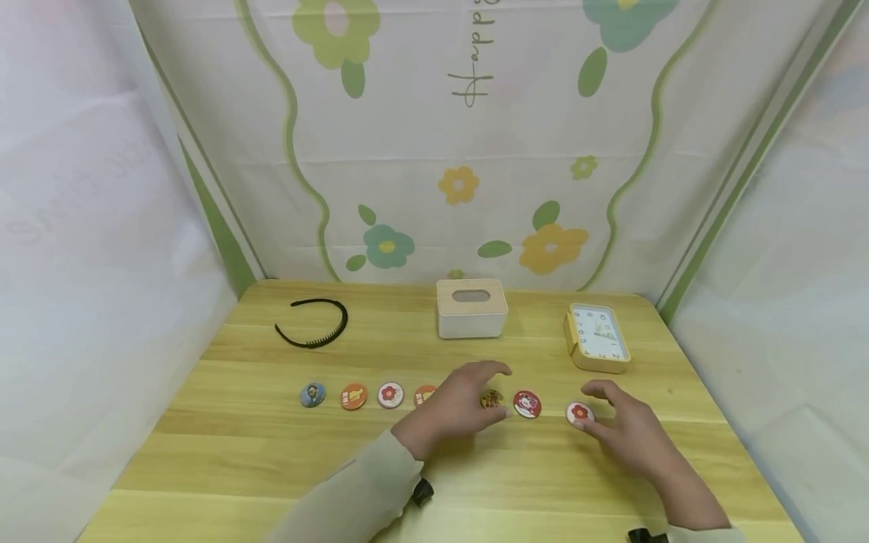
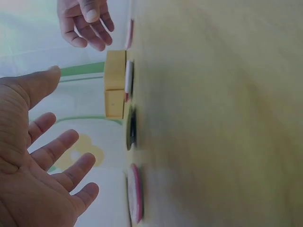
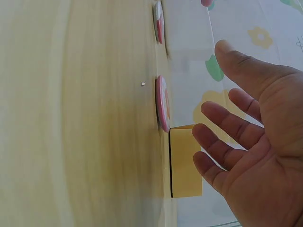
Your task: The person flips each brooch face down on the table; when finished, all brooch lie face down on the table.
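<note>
Several round button badges lie in a row on the wooden table. My left hand (image 1: pixel 455 403) hovers over the row with its fingers spread, and it hides part of an orange badge (image 1: pixel 424 394). Just past its fingertips are a yellow-brown badge (image 1: pixel 492 398) and a red badge (image 1: pixel 527 404). At the row's right end lies a white badge with a red flower (image 1: pixel 580 412). My right hand (image 1: pixel 627 430) is beside that badge, its thumb overlapping the edge in the head view. In the right wrist view the right palm (image 3: pixel 270 142) is empty, fingers loosely bent.
Farther left in the row are a blue badge (image 1: pixel 312 394), an orange badge (image 1: pixel 354 397) and another flower badge (image 1: pixel 390 395). Behind stand a black headband (image 1: pixel 345 320), a tissue box (image 1: pixel 471 320) and a yellow alarm clock (image 1: pixel 597 339). Printed cloth walls enclose the table (image 1: pixel 224 452).
</note>
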Demonstrator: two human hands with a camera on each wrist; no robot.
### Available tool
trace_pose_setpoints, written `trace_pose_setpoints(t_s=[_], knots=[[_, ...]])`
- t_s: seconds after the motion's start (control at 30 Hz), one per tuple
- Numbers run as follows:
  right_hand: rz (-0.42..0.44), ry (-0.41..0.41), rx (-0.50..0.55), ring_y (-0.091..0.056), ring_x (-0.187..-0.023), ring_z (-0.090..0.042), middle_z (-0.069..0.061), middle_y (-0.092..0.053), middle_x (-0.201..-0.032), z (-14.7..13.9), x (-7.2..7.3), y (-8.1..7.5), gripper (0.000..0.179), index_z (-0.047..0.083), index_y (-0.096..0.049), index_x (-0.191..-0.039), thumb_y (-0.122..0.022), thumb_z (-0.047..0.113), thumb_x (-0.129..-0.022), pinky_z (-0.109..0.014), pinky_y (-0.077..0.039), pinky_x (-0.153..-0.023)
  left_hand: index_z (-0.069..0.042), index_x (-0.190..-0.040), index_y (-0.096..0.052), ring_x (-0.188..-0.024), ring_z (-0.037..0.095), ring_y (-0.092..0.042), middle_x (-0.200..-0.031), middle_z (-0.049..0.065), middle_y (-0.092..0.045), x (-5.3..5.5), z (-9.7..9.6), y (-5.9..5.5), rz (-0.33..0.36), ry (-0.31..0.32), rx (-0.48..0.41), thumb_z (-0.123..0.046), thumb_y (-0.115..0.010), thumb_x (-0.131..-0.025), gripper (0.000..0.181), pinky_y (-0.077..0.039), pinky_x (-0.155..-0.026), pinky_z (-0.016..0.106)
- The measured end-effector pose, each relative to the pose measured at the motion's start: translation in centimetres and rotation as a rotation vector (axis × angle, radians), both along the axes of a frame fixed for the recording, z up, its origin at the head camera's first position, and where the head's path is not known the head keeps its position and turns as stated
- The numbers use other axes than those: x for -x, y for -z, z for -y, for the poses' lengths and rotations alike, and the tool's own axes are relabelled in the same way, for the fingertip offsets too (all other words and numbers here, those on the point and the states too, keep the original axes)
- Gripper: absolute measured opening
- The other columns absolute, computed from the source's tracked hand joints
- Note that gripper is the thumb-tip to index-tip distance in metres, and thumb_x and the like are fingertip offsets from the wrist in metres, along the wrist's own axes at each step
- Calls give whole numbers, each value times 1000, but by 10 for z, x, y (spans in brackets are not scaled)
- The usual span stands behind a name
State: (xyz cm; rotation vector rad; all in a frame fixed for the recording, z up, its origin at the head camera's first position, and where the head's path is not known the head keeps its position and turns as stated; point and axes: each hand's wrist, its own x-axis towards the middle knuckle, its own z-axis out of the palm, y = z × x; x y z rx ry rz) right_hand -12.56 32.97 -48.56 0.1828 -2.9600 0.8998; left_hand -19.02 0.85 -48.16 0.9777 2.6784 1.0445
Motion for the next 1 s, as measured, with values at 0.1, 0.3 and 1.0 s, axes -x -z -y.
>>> trace_pose_setpoints(t_s=[0.1, 0.3, 1.0], knots=[[2, 8, 3, -61, -136, -54, -25, -68, -145, -3, 0, 1, 54, 14, -62, -139, -87, 33, -96, -72, -50, -106, -24, -154, -56, -150, 20, -54, -160, -5, -58, 1, -4, 3, 1, 0, 17, -35, -81, -101, 60, -44, -126, 44], [29, 22, 8, -61, -136, -53, -23, -67, -145, -8, 1, 3, 52, 15, -63, -139, -86, 33, -96, -71, -51, -105, -27, -151, -58, -138, 16, -61, -152, -8, -65, 2, -16, 7, -27, 6, 49, -31, -82, -99, 57, -44, -125, 43], [62, 13, 18, -54, -145, -52, -14, -69, -148, -24, -2, 9, 46, 12, -67, -138, -84, 27, -98, -74, -45, -112, -27, -148, -64, -145, 12, -58, -147, -12, -69, 0, -67, 8, -79, 49, 175, -37, -81, -99, 52, -39, -127, 38]])
